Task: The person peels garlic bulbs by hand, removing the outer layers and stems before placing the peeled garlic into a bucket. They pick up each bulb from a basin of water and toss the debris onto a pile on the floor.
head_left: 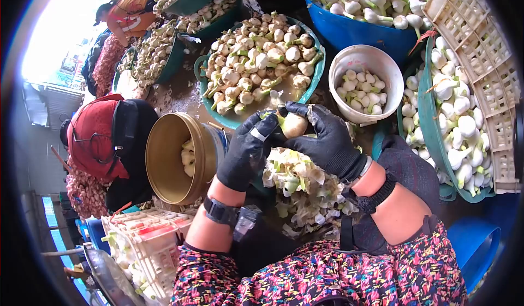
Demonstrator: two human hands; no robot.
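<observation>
Both my hands wear black gloves and meet at the centre of the head view around one garlic bulb [295,125]. My left hand [248,152] has its fingers closed at the bulb's left side, near its stem. My right hand [328,142] grips the bulb from the right, with thumb and fingers around it. The bulb has a brownish outer skin. Beneath my hands lies a heap of peeled garlic skins [297,178]. Just beyond them stands a green basin [321,69] full of untrimmed, brownish bulbs.
A white bucket [397,82] holds small white bulbs. At the left stands a tan bucket [155,159] beside a red backpack [95,134]. Blue [344,28] and green [436,120] tubs of garlic stand right. Crates flank me. A person [128,17] bends at the upper left.
</observation>
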